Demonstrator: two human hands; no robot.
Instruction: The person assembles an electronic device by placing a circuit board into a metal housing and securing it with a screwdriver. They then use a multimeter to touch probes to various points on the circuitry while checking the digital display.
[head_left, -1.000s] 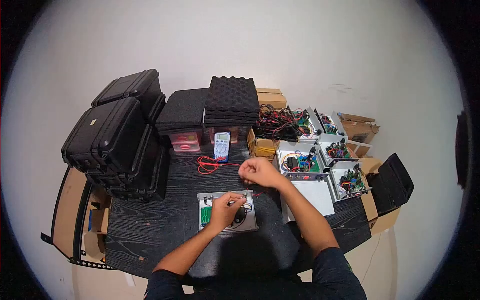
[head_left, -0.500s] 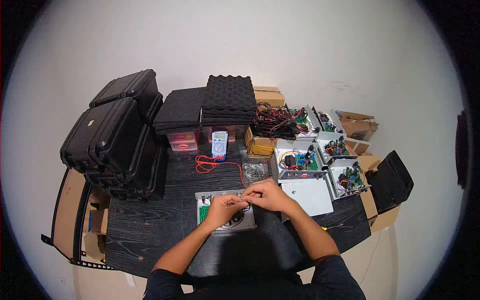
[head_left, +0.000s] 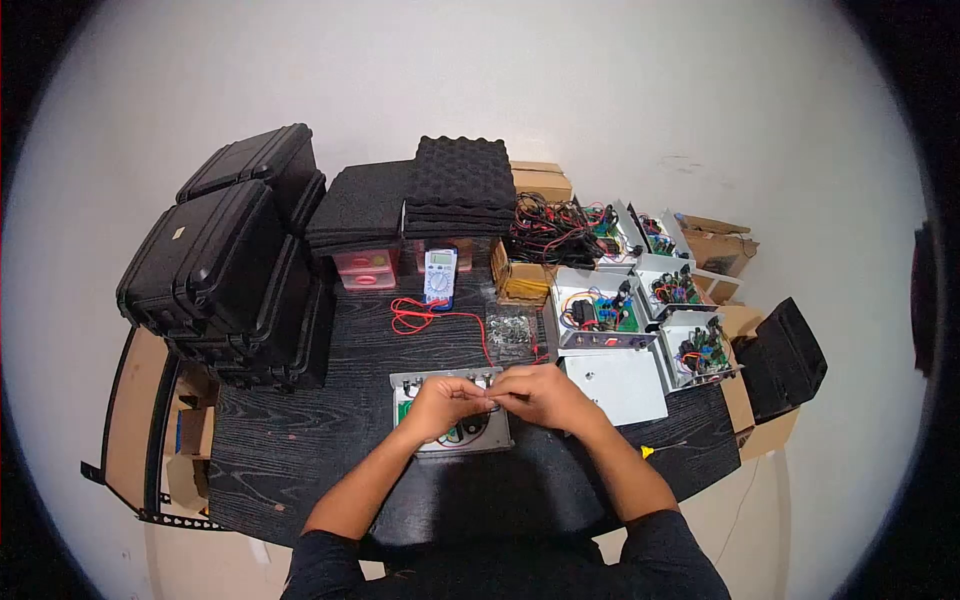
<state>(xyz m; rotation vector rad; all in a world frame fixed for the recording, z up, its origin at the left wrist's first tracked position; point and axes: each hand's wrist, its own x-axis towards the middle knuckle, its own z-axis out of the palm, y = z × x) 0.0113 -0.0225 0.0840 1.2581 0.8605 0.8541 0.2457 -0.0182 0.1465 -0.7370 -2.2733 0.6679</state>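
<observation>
Since the left hand (head_left: pixel 443 408) was met by the right hand (head_left: pixel 545 398) over the open grey metal box (head_left: pixel 495 441), fine work is seemingly enabled, fingers (head_left: pixel 512 386) pinched, contents indiscernible.

The left hand (head_left: pixel 448 408) and right hand (head_left: pixel 545 397) are covering part of the open metal case (head_left: pixel 480 447), the left one also hiding much of the green board (head_left: pixel 403 410). Whatever the meeting fingertips (head_left: pixel 481 394) are gripping is appearing too small to tell. The small metal parts (head_left: pixel 512 331) are blurring together, the multimeter (head_left: pixel 440 278) is showing a display too tiny for reading, and the bottom edge is cutting off the dark shirt (head_left: pixel 500 586).
</observation>
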